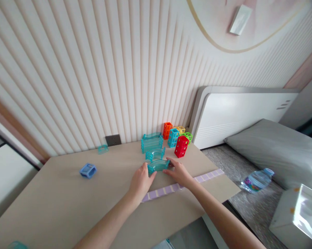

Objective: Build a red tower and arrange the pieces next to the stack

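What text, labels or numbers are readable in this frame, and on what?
No readable text anywhere.
Water bottle on the bed: colourful label, too blurred to read.
Curved teal track piece held between the left hand and right hand: no markings visible.
Red block tower and blue piece: no markings visible.

Home bedroom: bed (249, 114) with pillow (275, 148) beside table (54, 204), toy blocks (181, 145).

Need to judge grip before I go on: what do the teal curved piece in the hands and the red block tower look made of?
The teal curved piece looks like translucent glossy plastic: light passes through its ribbed walls. The red block tower looks like opaque moulded plastic, with open lattice sides and saturated colour. Both seem rigid, though that is only a guess.
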Available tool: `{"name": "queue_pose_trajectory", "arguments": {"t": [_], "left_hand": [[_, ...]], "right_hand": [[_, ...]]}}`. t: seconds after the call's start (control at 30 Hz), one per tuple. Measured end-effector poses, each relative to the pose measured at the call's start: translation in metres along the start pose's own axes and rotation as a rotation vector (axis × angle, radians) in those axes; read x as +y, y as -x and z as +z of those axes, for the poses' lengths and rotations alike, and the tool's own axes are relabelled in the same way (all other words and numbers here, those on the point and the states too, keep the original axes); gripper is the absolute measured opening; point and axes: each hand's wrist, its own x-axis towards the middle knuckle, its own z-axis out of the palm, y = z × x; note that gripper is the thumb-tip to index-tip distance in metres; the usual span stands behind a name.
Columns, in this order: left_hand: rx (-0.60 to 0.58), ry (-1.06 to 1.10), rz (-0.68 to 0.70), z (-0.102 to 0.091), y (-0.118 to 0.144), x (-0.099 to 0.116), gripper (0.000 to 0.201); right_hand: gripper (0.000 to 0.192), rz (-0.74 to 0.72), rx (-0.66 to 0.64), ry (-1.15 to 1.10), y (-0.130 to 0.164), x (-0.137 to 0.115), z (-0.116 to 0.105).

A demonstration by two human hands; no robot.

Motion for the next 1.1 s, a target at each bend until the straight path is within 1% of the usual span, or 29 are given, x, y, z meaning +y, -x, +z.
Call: {"name": "queue_pose_trajectory", "arguments": {"t": [0.1,0.2,0.33,0.47,0.6,0.8,1.1], "left_hand": [[0.015,0.004,-0.007,-0.0009,0.0002,-0.003,0.029],[0.029,0.011,-0.007,-0.0009,-0.0003,-0.0048,0.03],[0.044,0.016,0.001,-0.0007,-0.0006,-0.0061,0.031],[0.058,0.018,0.008,0.0012,-0.0005,-0.0071,0.031],[0.07,0.018,0.006,0.0039,-0.0004,-0.009,0.032],[0.083,0.01,0.015,0.0058,0.002,-0.01,0.033],[0.083,-0.01,0.02,0.0088,0.0022,-0.0091,0.033]], "right_hand": [[0.057,-0.024,-0.009,-0.017,-0.001,-0.0032,0.0011],[0.054,-0.041,-0.017,-0.049,-0.0009,-0.0047,0.0016],[0.037,-0.075,-0.011,-0.064,-0.0007,-0.0052,0.0038],[0.03,-0.08,-0.001,-0.076,-0.0012,-0.0045,0.0065],[0.032,-0.082,-0.007,-0.08,-0.0004,-0.0048,0.007],[0.047,-0.054,0.007,-0.023,0.0017,-0.0043,0.0073],[0.05,-0.042,0.015,-0.005,0.0041,-0.0027,0.0074]]}}
